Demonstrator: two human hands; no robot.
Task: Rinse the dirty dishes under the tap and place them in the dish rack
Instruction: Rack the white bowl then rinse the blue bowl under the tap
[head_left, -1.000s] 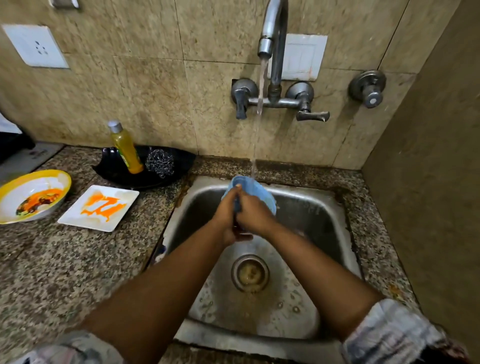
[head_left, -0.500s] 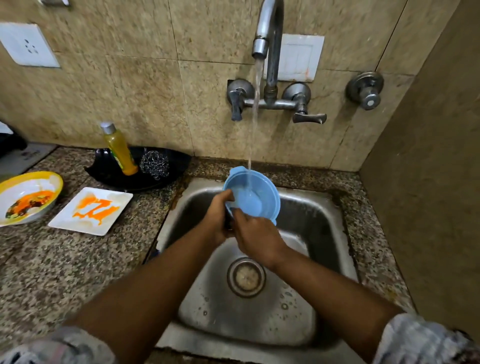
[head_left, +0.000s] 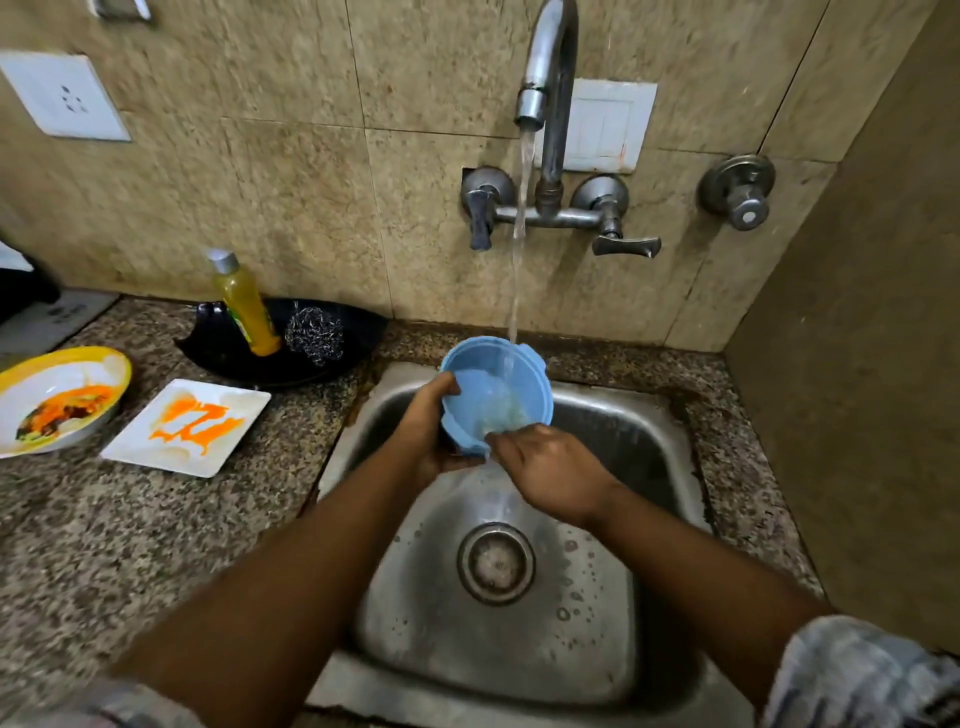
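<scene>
Head view, going left to right: at the left edge of the frame a yellow-rimmed bowl (head_left: 57, 400) smeared with food and a white square plate (head_left: 187, 427) streaked with orange sauce are waiting on the granite counter (head_left: 130, 530), both unrinsed. Just behind them, a dish soap bottle (head_left: 244, 304) and a steel scrubber (head_left: 314, 335) are sitting in a black tray (head_left: 353, 338).

At centre frame the left hand (head_left: 423, 436) is gripping the blue plastic bowl (head_left: 496, 395) by its near rim, thumb hooked over the edge, holding it tilted over the steel sink (head_left: 649, 431). Water from the tap (head_left: 545, 78) is running into the bowl's hollow. The right hand (head_left: 550, 467) is reaching in from the lower rim with fingers curled, apparently rubbing the inside; whether it is pinching the rim I cannot tell.

To do this rinse well, the person is best keeping the bowl angled so the stream sweeps residue toward the drain (head_left: 496, 564), turning it so every part of the wall passes under the water, and holding firmly, since wet plastic probably slips. No dish rack is showing in the frame.
</scene>
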